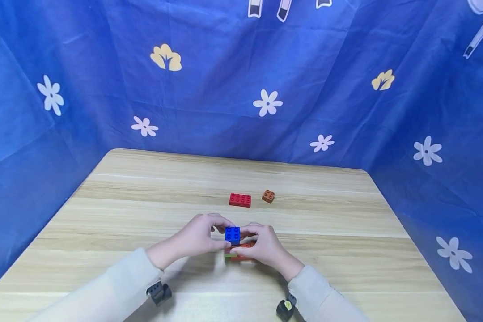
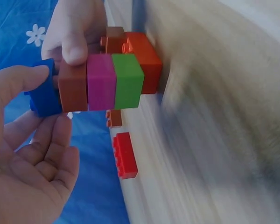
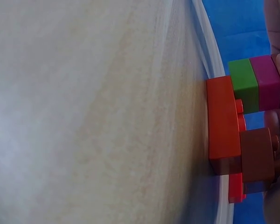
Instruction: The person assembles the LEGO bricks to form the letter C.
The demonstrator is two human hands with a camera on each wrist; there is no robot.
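glossy blue brick [image 1: 232, 235], four round studs on top, is pinched by left hand [image 1: 199, 236]. right hand [image 1: 266, 245] is clamped on upper brown brick [image 2: 73, 91], just below blue one. under this, smooth magenta brick [image 2: 101, 84] and green brick [image 2: 128, 81] are stacked on longer orange brick [image 3: 223, 126]; beside stack, second brown brick [image 3: 257, 154] is attached. farther, on wood-grained table [image 1: 145, 212], rectangular red brick [image 1: 240, 200] and small square brick [image 1: 268, 196] are placed.

A curtained-off work spot: blue cloth [image 1: 209, 112] printed with white flowers [image 1: 267, 103] surrounds a wood-grain tabletop [image 1: 326, 210]; the wider room's kind is unclear
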